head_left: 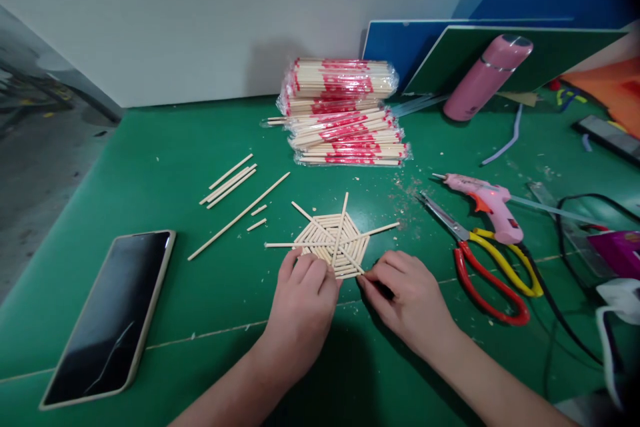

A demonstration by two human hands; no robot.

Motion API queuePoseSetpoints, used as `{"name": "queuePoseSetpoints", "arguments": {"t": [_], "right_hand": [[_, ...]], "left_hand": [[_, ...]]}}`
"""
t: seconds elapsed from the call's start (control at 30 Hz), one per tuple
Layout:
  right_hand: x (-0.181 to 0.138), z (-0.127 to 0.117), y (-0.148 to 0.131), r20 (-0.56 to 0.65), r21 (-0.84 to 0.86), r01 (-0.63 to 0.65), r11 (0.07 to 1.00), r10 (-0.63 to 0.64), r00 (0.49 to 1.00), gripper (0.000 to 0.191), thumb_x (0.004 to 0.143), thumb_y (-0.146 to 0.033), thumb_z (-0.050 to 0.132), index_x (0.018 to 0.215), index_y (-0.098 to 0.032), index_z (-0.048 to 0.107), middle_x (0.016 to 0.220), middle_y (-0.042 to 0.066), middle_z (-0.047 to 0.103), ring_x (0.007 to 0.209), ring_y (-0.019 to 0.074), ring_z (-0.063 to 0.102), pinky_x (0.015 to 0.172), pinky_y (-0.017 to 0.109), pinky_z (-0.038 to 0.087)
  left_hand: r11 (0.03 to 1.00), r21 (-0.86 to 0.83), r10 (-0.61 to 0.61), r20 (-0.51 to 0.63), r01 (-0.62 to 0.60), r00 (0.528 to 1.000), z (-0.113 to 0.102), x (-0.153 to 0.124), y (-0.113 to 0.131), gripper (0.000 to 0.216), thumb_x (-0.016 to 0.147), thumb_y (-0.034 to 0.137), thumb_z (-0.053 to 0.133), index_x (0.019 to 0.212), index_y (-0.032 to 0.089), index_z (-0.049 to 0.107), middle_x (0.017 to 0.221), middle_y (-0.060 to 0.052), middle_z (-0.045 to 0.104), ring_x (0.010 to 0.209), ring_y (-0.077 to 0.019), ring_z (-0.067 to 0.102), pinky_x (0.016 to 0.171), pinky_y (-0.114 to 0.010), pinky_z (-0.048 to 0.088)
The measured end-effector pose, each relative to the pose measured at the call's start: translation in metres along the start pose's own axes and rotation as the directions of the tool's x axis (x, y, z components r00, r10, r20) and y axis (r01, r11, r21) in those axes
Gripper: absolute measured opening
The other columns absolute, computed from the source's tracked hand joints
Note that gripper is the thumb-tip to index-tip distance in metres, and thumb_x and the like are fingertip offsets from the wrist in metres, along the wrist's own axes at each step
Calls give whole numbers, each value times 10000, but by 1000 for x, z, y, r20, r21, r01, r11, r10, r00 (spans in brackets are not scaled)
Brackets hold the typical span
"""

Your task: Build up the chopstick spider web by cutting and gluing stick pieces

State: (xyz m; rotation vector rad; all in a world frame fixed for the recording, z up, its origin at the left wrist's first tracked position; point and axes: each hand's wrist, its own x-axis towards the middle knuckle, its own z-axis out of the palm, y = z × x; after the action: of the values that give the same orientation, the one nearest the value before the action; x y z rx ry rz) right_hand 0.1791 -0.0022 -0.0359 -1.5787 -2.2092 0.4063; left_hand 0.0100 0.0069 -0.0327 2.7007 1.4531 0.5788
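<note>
Fingers of our left hand (307,300) bend over the stick web (327,222), grip hidden; our right hand (410,297) pinches its corner. The flask (487,80) bears unreadably small print.

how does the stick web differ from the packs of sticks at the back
The stick web is bare; the packs are in clear wrap with red print. The web is flat and roughly six-sided; the packs are piled, sticks side by side. Both have thin pale sticks and rest on the green table.
</note>
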Motion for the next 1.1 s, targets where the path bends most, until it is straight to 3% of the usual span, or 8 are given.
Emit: {"name": "queuePoseSetpoints", "arguments": {"t": [0.2,0.47,0.67,0.77,0.87,0.97,1.1], "right_hand": [[5,-1,-4,-8,-73,-16,997,16,1000,235,791,-341,509,623,-181,541,644,15,510,650,146,455,597,275,262],[5,-1,-8,-5,-127,-58,990,58,998,283,799,-394,497,608,-189,533,630,5,517,646,142,473,601,283,233],[5,-2,-7,2,-160,-60,985,61,998,295,803,-405,484,603,-193,535,616,1,512,637,142,469,596,284,224],[6,-1,-7,-3,-152,-57,987,57,998,288,804,-395,485,608,-192,541,616,2,515,637,140,471,596,281,227],[6,0,-7,-11,-127,-63,990,63,998,277,799,-388,495,609,-193,546,613,0,515,634,138,473,597,278,232],[6,1,-6,-13,-96,-79,992,78,997,273,790,-388,509,599,-196,542,604,-6,506,628,138,471,600,277,236],[5,2,-6,-24,-70,-86,994,84,996,261,784,-378,520,598,-196,542,604,-7,499,626,136,467,604,279,240]], "left_hand": [[990,-75,-121,-33,119,992,-1,-2,0,120,789,201,508,741,163,612,759,-37,598,827,-202,515,893,-488,303],[973,-227,-72,-115,44,991,-2,-9,-7,167,781,119,483,911,121,587,850,-76,619,851,-194,531,888,-427,360],[966,-254,47,-8,-47,999,-7,-1,-22,244,807,115,418,995,121,574,874,-87,618,836,-196,529,803,-384,397],[968,-222,140,106,-113,985,-7,10,-28,308,826,126,386,1097,165,529,1117,-91,571,1051,-235,474,887,-435,325],[966,-188,222,247,-178,943,-3,17,-33,388,837,117,352,1202,218,434,1329,-39,401,1224,-232,314,972,-474,197],[963,-186,248,324,-195,913,3,20,-37,399,842,127,338,1217,245,408,1361,-8,350,1259,-210,262,997,-476,127],[960,-204,255,338,-194,906,7,20,-39,413,832,108,335,1221,232,403,1362,-17,346,1266,-206,247,995,-479,122]]}}
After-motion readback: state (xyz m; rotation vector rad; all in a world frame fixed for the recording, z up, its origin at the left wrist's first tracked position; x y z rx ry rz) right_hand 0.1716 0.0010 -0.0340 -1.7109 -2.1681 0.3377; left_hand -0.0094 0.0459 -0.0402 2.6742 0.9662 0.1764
